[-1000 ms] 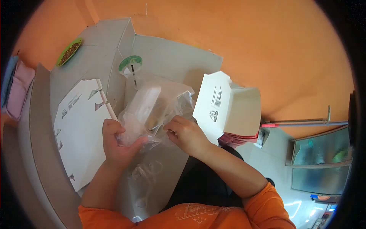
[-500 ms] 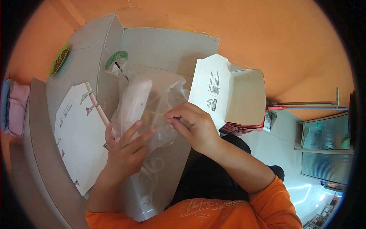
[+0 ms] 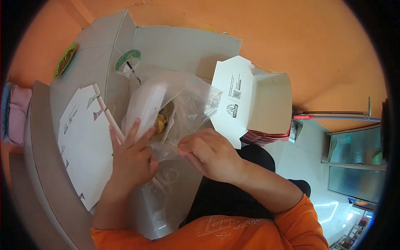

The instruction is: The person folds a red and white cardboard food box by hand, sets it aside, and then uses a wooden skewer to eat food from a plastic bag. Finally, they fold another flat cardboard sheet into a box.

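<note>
A clear plastic bag (image 3: 196,98) surrounds an open white food container (image 3: 146,102), and brown-yellow pieces of food (image 3: 161,124) show inside it. My left hand (image 3: 132,160) has its fingers spread against the bag and the container's near side. Just right of the food, my right hand (image 3: 210,154) is closed in a pinch on a thin wooden skewer (image 3: 170,143), whose tip points left to the bag's opening. Beyond the bag stands a cup with a green-printed lid (image 3: 128,60) and a dark straw.
Flat white cardboard boxes (image 3: 85,146) lie left of the bag. An open white box (image 3: 268,104) sits on a red-edged stack (image 3: 264,138) at the right. A green dish (image 3: 65,60) is at the far left, near a pink pouch (image 3: 19,116).
My right hand has moved down toward me with the skewer. The bag's mouth has spread wider, showing the food. My left hand has shifted slightly left.
</note>
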Tool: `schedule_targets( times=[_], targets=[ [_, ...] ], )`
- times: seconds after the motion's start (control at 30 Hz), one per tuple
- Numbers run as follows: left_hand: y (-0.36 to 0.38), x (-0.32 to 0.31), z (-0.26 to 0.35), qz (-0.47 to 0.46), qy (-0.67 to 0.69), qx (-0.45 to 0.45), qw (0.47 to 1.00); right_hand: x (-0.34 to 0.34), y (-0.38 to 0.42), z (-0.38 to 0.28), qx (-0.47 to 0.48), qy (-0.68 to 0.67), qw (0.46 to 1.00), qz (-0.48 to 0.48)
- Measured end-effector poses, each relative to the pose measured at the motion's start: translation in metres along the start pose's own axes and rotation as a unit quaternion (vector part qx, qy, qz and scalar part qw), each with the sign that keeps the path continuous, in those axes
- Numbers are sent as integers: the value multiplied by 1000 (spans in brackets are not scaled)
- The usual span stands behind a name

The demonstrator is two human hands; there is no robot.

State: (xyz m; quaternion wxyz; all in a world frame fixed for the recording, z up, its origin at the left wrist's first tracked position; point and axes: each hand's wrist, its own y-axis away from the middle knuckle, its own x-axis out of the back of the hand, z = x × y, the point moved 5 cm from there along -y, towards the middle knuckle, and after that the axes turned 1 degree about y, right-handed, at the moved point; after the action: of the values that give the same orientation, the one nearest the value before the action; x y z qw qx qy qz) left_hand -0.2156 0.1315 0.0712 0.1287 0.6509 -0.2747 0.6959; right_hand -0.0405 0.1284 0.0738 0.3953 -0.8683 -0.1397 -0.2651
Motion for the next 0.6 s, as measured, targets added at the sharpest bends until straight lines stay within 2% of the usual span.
schedule_targets(
  times=[0.03,0.1,0.13,0.3,0.4,0.6],
  targets=[
    [0,0,-1,1,0,1,1000,-1,0,0,1,0,1000,-1],
    [2,-5,5,-57,72,-68,994,2,0,-3,29,6,998,48],
    [3,-6,4,-56,72,-66,994,1,1,-2,30,5,998,46],
    [5,-8,-2,-38,9,6,999,-11,4,0,47,31,998,30],
    [5,-7,-3,-32,-9,22,999,-10,3,-2,76,89,993,16],
    [9,1,-2,-24,-49,48,997,-7,-1,-6,64,87,994,-16]
  ],
)
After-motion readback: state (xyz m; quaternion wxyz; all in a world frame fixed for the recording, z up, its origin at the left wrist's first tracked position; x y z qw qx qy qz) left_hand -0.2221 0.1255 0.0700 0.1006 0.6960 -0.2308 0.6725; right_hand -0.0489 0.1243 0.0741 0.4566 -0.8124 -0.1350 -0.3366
